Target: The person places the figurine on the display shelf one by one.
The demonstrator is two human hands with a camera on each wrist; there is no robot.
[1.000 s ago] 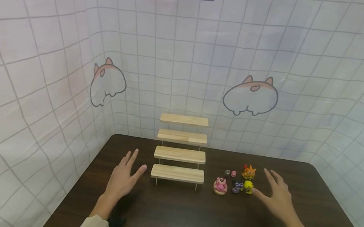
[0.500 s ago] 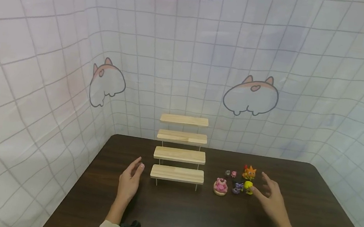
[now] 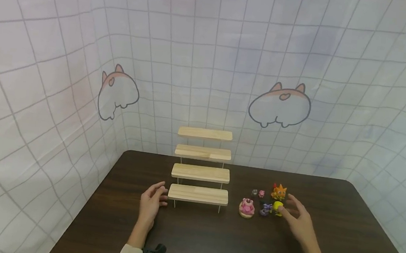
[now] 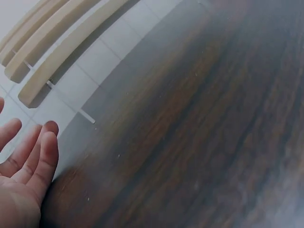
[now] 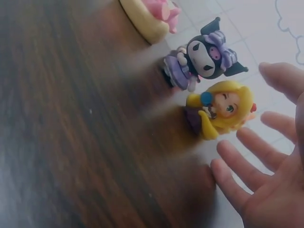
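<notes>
The little yellow-haired doll (image 5: pixel 218 111) stands on the dark table (image 3: pixel 197 238), at the right of a bunch of small toys. The right hand (image 3: pixel 299 223) is just beside it. Its fingers (image 5: pixel 247 159) are spread wide and straight, and they hold nothing. They are close to the doll but do not touch it yet.

To pick the doll up well, I think the hand should come in slowly and pinch only the doll. A black and purple toy (image 5: pixel 204 54) stands just beside it and could get knocked over. A pink toy on a round base (image 3: pixel 247 207) stands a bit farther left. An orange toy (image 3: pixel 278 191) stands behind the doll, and two tiny toys (image 3: pixel 258 193) sit near it.

The left hand (image 3: pixel 152 204) rests on the table by the left end of the wooden step shelf (image 3: pixel 200 172). Its fingers (image 4: pixel 40 152) are loose and a little bent, and they hold nothing. They are very near the lowest step, but I cannot tell if they touch it.

The shelf has four steps. No toy is on any step. All the toys are on the table, to the right of the shelf.
</notes>
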